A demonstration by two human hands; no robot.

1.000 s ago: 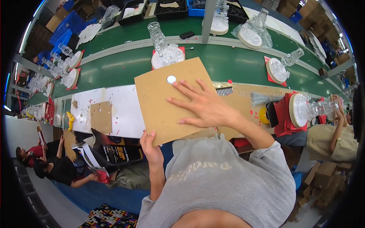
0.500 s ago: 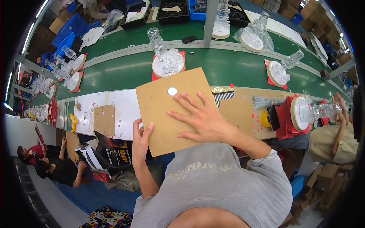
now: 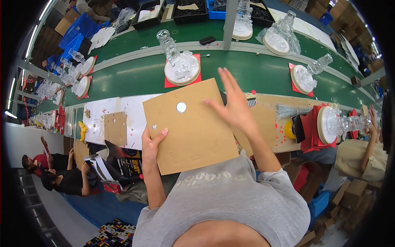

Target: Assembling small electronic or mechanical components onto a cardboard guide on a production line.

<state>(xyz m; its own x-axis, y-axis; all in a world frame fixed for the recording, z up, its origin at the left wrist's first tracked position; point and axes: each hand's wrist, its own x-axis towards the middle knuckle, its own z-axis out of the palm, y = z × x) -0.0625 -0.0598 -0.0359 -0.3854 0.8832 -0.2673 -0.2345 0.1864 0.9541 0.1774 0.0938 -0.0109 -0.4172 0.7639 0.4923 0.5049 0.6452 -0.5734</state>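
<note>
A square brown cardboard sheet [image 3: 193, 136] is held tilted in front of my chest. It has a round open hole near its upper middle, a smaller opening near the left edge, and several cut outlines of circles and rectangles. My left hand [image 3: 151, 147] is closed on the sheet's left edge, thumb on the face and fingers behind. By the upper right edge, my right hand [image 3: 236, 108] is open with its fingers stretched upward. The thumb overlaps the sheet in view; whether it touches cannot be told.
Beyond the worktable runs a green conveyor [image 3: 238, 66] carrying clear glass-like assemblies [image 3: 183, 68] on red sheets. A punched cardboard piece [image 3: 115, 128] and yellow tool [image 3: 83, 131] lie left. Thin wires [image 3: 290, 111] and red sheets [image 3: 312, 133] are right. Other people sit on both sides.
My right hand has lifted off the sheet's face and moved up and right. A small hole near the sheet's left edge now shows open. The sheet has shifted slightly down.
</note>
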